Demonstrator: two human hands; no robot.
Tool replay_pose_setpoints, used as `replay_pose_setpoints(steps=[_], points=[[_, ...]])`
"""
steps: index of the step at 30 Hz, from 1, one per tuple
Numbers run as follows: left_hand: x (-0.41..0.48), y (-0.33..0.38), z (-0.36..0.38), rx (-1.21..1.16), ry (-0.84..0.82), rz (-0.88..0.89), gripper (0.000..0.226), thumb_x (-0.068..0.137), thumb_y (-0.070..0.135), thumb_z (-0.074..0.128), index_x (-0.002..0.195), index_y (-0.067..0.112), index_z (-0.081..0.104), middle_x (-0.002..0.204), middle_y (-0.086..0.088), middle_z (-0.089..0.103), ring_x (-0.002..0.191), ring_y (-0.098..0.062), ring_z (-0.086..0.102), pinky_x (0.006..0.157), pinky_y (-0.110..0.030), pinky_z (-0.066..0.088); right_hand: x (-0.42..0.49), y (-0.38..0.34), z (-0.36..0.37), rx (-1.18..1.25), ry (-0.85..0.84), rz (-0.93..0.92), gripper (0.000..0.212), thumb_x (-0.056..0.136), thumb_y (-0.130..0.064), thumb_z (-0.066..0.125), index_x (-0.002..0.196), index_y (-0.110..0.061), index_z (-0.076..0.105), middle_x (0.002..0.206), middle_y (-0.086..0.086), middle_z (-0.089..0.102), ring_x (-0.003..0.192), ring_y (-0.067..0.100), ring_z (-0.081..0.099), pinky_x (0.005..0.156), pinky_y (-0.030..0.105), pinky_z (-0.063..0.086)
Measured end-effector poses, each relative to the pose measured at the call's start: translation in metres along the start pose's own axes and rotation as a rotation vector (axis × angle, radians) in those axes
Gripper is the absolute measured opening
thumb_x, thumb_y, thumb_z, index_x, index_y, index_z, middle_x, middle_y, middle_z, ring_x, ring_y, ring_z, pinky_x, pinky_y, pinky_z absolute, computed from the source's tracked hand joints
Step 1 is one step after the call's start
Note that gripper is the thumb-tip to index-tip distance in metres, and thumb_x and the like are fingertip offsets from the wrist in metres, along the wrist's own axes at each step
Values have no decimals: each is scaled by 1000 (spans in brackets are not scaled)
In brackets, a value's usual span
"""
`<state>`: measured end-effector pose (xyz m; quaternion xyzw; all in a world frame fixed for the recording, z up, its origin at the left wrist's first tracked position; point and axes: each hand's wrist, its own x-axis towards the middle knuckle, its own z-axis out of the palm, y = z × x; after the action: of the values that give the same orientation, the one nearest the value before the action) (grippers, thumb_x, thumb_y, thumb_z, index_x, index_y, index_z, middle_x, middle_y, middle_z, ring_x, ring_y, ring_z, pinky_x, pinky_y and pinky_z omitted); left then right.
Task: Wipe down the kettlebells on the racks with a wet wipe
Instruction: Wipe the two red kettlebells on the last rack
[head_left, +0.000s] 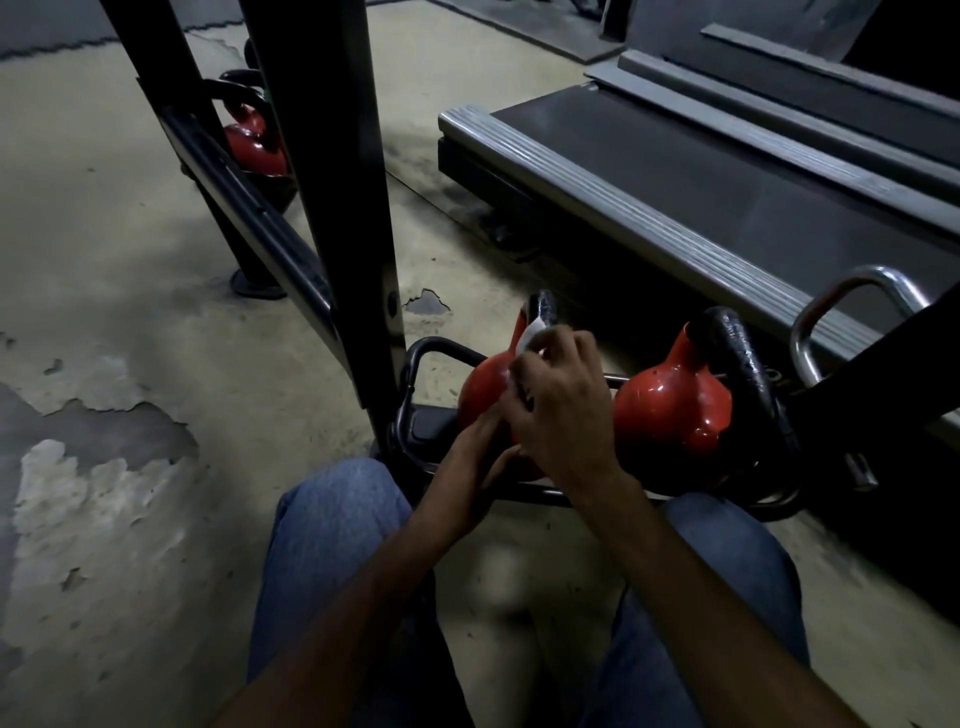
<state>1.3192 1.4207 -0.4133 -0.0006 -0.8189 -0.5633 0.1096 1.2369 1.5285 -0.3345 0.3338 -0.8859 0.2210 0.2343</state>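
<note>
Gripping a white wet wipe (531, 332) in curled fingers (563, 345) of the right hand (563, 410) and pressing it to a red kettlebell (480, 387) near its black handle (543, 309), low on the rack (332, 156). Touching the bell's near side with the left hand (475, 462), fingers straight. Just to the right, a second red kettlebell (670, 410); behind, a treadmill (675, 171).

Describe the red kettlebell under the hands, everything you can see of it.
The kettlebell has a glossy red rounded body and a rough black handle on top. It sits upright at the left end of the low rack, apart from its red neighbour. The right hand holds a white wet wipe against its upper body by the handle; the left hand touches its lower near side. The hands hide much of it.
</note>
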Motion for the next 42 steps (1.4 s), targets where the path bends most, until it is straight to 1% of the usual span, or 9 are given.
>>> replay_pose_setpoints(steps=[3,6,13,18,23,28,36,39,42], points=[[0,1,-1,-36,-10,18,48,107,27,54,153,27,42,152,7,52,141,-10,49,114,-45,46,-35,-2,-5,103,62,37,23,88,-15,75,110,-6,74,121,11,60,113,22,52,95,24,45],[5,-1,-1,56,-37,27,53,107,30,51,158,28,35,156,8,47,144,-8,44,117,-45,42,-49,-12,-8,468,207,428,20,92,-8,70,112,-11,71,114,4,63,106,10,59,88,14,47],[5,-8,3,107,-28,-21,60,104,52,46,159,32,30,158,9,45,145,-6,41,117,-48,40,-6,10,9,1206,65,1115,14,99,-10,56,93,-7,68,79,5,69,76,17,61,71,33,50],[5,-5,2,29,-40,-2,57,105,51,46,158,31,34,158,7,45,144,-11,45,116,-49,43,-17,-1,-3,628,158,554,13,89,-13,70,102,-16,69,108,4,65,98,7,59,83,17,47],[0,0,8,-123,19,-134,47,106,19,55,151,21,43,148,0,54,135,-10,55,111,-42,48,-39,-8,-5,38,-13,-20,26,87,-15,74,111,-6,71,129,11,55,118,26,49,94,34,50],[5,1,1,79,-40,-12,51,108,34,48,157,28,35,156,6,48,144,-8,44,118,-44,40,-84,-12,-11,422,130,287,18,89,-3,71,105,-12,70,118,2,58,107,11,58,84,19,52],[0,7,5,137,5,-35,57,107,44,48,157,48,22,165,10,32,151,-7,32,121,-41,35,-21,12,2,1226,130,1041,10,94,-5,60,93,-13,67,75,4,62,66,15,55,65,34,47],[-3,0,6,237,4,-103,61,106,49,46,157,49,12,171,12,15,157,-7,16,127,-47,25,-30,0,-11,945,128,806,12,92,-3,64,100,-12,68,93,2,69,81,11,65,73,23,52],[-4,7,4,173,-6,-95,64,105,39,52,152,60,13,169,15,17,156,-6,20,126,-42,28,-35,-1,-14,412,74,211,14,92,-8,66,106,-9,69,119,9,62,112,14,57,94,14,45]])
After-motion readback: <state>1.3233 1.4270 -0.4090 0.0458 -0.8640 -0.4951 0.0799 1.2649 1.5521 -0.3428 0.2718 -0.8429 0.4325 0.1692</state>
